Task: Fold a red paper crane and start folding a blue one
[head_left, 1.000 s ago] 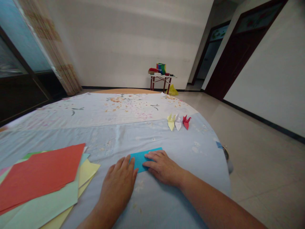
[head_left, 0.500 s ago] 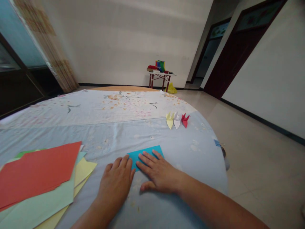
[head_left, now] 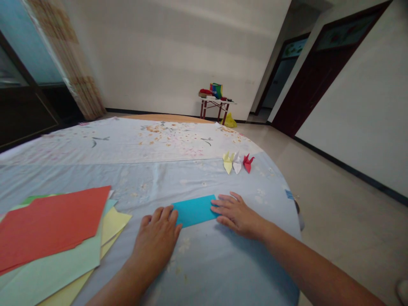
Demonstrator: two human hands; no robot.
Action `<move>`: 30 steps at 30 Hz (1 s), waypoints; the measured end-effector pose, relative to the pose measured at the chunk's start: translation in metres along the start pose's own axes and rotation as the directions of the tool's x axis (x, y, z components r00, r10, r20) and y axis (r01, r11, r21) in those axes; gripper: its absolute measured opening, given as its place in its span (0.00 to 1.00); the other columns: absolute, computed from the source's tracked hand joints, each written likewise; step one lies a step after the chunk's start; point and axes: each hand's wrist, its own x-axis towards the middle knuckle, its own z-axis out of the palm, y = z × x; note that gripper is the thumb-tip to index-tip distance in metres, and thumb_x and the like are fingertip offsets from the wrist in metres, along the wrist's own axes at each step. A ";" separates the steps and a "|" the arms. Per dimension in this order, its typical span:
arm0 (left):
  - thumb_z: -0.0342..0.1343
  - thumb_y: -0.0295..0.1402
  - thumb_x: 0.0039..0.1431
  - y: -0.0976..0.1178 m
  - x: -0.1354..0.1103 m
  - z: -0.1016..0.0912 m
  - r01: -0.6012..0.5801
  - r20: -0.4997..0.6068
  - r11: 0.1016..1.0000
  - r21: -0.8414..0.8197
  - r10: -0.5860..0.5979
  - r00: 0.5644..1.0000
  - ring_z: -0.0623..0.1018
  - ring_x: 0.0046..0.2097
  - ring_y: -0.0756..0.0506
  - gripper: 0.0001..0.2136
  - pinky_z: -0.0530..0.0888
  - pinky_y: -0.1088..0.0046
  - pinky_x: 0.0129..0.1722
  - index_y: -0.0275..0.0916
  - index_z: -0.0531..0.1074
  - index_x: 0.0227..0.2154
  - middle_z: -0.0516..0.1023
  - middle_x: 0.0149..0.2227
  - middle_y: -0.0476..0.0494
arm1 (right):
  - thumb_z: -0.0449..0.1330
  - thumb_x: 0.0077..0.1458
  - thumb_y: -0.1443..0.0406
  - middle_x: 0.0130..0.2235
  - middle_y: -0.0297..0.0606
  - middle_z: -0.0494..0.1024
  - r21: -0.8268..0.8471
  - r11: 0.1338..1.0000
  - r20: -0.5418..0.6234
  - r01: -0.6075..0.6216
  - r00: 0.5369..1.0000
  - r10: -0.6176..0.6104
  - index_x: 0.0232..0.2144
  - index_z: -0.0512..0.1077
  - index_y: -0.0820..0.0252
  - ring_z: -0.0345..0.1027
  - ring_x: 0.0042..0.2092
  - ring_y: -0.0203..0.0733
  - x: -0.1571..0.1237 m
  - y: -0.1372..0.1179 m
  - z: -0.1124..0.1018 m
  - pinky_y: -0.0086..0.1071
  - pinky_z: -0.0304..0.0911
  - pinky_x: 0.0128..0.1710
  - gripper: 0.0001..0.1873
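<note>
A blue sheet of paper (head_left: 195, 211), folded into a flat rectangle, lies on the cloth-covered table in front of me. My left hand (head_left: 161, 233) rests at its left end, palm down, with the fingertips on the paper's edge. At the right end, my right hand (head_left: 237, 214) touches the paper with spread fingers. Neither hand grips anything. Beyond the paper, toward the right, stand three small folded paper cranes: a yellow crane (head_left: 228, 162), a white crane (head_left: 236, 162) and a red crane (head_left: 247, 163).
A loose pile of paper is at the left, with red sheets (head_left: 60, 225) on top and pale green sheets (head_left: 63, 276) and yellow sheets (head_left: 113, 225) below. The table's rounded edge (head_left: 288, 195) runs along the right. A small side table (head_left: 218, 102) with items stands by the far wall.
My right hand has slid right across the blue paper, from its middle to its right end, uncovering the surface. My left hand has stayed at the left end.
</note>
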 end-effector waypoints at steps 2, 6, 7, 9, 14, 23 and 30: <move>0.42 0.33 0.60 0.001 0.000 -0.001 -0.001 0.001 1.000 0.003 0.001 1.000 0.66 0.51 0.38 0.15 0.62 0.59 0.44 0.38 0.68 0.45 0.69 0.52 0.38 | 0.47 0.60 0.58 0.49 0.39 0.72 0.035 0.999 -0.093 -0.019 0.995 0.022 0.44 0.71 0.53 0.60 0.53 0.43 0.014 0.003 -0.005 0.43 0.49 0.53 0.16; 0.42 0.33 0.60 0.003 -0.002 -0.004 -0.010 -0.022 1.000 0.006 0.010 1.000 0.67 0.50 0.38 0.15 0.62 0.58 0.44 0.37 0.69 0.44 0.70 0.51 0.37 | 0.53 0.57 0.59 0.44 0.42 0.73 0.073 0.997 -0.138 -0.033 0.990 0.043 0.45 0.70 0.59 0.62 0.47 0.42 0.047 0.000 -0.007 0.37 0.55 0.47 0.16; 0.42 0.33 0.60 0.003 -0.003 -0.004 -0.009 -0.029 1.000 0.004 0.009 1.000 0.68 0.49 0.37 0.15 0.63 0.58 0.44 0.37 0.69 0.44 0.70 0.50 0.37 | 0.54 0.56 0.59 0.44 0.43 0.73 0.065 0.997 -0.117 -0.047 0.992 0.054 0.45 0.70 0.59 0.62 0.47 0.43 0.053 -0.001 -0.005 0.37 0.54 0.46 0.16; 0.42 0.33 0.60 0.002 -0.003 -0.003 -0.001 -0.042 1.000 -0.003 0.001 0.999 0.68 0.49 0.38 0.15 0.63 0.58 0.44 0.36 0.69 0.45 0.70 0.50 0.37 | 0.56 0.54 0.58 0.42 0.42 0.73 0.044 0.995 -0.080 -0.090 0.992 0.093 0.44 0.71 0.57 0.61 0.46 0.44 0.059 -0.004 -0.002 0.38 0.54 0.46 0.16; 0.44 0.35 0.59 0.000 0.001 -0.006 0.030 -0.112 0.999 -0.044 -0.035 0.993 0.66 0.52 0.37 0.17 0.61 0.57 0.48 0.34 0.67 0.48 0.68 0.52 0.34 | 0.58 0.50 0.59 0.35 0.39 0.73 0.095 0.975 -0.034 -0.199 0.979 0.203 0.35 0.73 0.58 0.62 0.40 0.42 0.058 -0.007 -0.001 0.35 0.54 0.40 0.11; 0.50 0.32 0.56 0.019 -0.003 -0.007 -0.188 -0.120 0.960 -0.207 0.166 0.979 0.69 0.48 0.41 0.17 0.65 0.60 0.48 0.41 0.66 0.49 0.71 0.47 0.40 | 0.53 0.53 0.64 0.25 0.30 0.68 0.553 0.760 -0.028 -0.340 0.904 0.426 0.38 0.67 0.61 0.59 0.26 0.32 0.056 -0.010 0.015 0.24 0.51 0.24 0.10; 0.48 0.28 0.57 0.018 -0.004 -0.007 -0.133 -0.086 0.967 -0.218 0.116 0.989 0.73 0.44 0.43 0.11 0.69 0.62 0.45 0.43 0.71 0.40 0.74 0.44 0.43 | 0.49 0.56 0.62 0.23 0.28 0.66 0.794 0.537 0.175 -0.284 0.953 0.246 0.44 0.65 0.60 0.56 0.21 0.29 0.054 -0.018 0.011 0.22 0.52 0.20 0.14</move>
